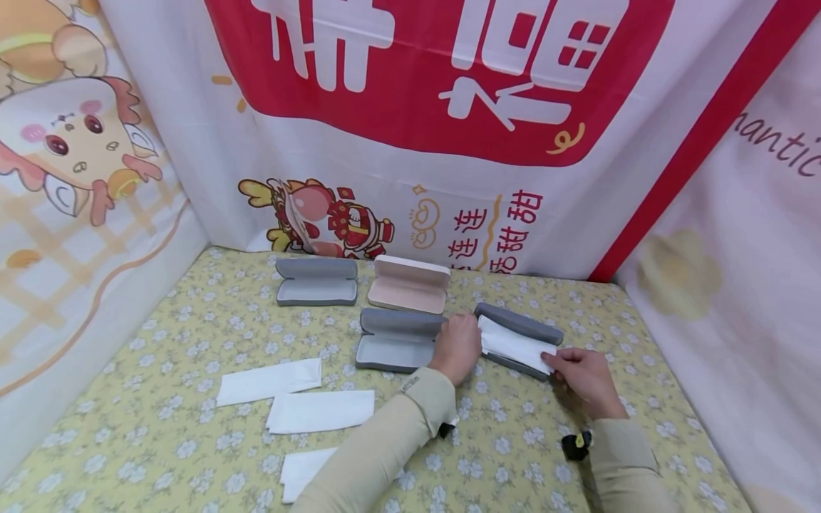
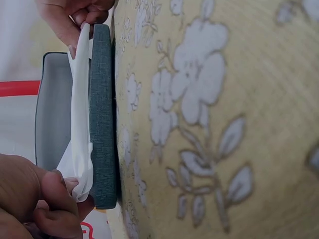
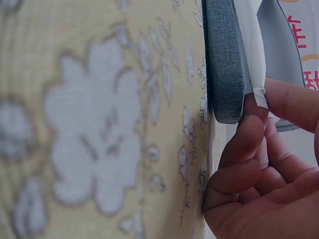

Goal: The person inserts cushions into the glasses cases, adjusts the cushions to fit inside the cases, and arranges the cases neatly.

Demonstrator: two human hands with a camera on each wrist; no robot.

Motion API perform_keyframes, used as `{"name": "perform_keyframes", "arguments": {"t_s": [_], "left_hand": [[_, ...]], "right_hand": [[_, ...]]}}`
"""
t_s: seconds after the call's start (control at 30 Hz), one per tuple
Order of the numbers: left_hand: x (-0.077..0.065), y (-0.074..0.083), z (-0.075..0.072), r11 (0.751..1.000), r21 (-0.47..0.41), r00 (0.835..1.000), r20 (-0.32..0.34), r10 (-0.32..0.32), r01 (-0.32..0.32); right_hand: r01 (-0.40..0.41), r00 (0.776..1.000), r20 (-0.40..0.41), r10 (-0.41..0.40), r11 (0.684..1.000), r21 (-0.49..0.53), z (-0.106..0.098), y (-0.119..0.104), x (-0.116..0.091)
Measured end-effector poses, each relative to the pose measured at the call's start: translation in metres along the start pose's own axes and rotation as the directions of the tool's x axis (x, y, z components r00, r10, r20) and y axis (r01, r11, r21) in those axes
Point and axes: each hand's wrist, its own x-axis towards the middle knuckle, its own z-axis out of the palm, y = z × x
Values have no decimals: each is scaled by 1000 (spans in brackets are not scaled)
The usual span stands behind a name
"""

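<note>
An open grey glasses case [image 1: 522, 324] stands at the right of the table, its lid tilted up at the back. Across its lower half lies a folded white cloth [image 1: 513, 343], its edges standing a little above the rim. My left hand [image 1: 459, 345] pinches the cloth's left end between thumb and fingers, as the left wrist view shows at the cloth [image 2: 79, 124]. At the other end my right hand [image 1: 586, 377] pinches a corner between thumb [image 3: 291, 102] and index finger, right at the case's end.
Just left of my left hand stands another open grey glasses case [image 1: 391, 350]. Behind it are an open pink case [image 1: 407, 285] and a further grey one [image 1: 317, 288]. Folded white cloths [image 1: 269, 381] lie at the front left, one partly behind my left sleeve. Printed curtains surround the table.
</note>
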Motion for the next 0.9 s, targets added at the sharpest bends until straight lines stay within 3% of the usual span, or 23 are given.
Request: {"name": "perform_keyframes", "arguments": {"t_s": [0.57,0.9], "left_hand": [[0,-3,7,998,36,996,-71,57,-55],[-2,-4,8,997,39,996,-63,66,-63]], "right_hand": [[26,1000,10,-26,999,-31,5,-6,-2],[45,999,10,-45,998,-53,0,0,-2]]}}
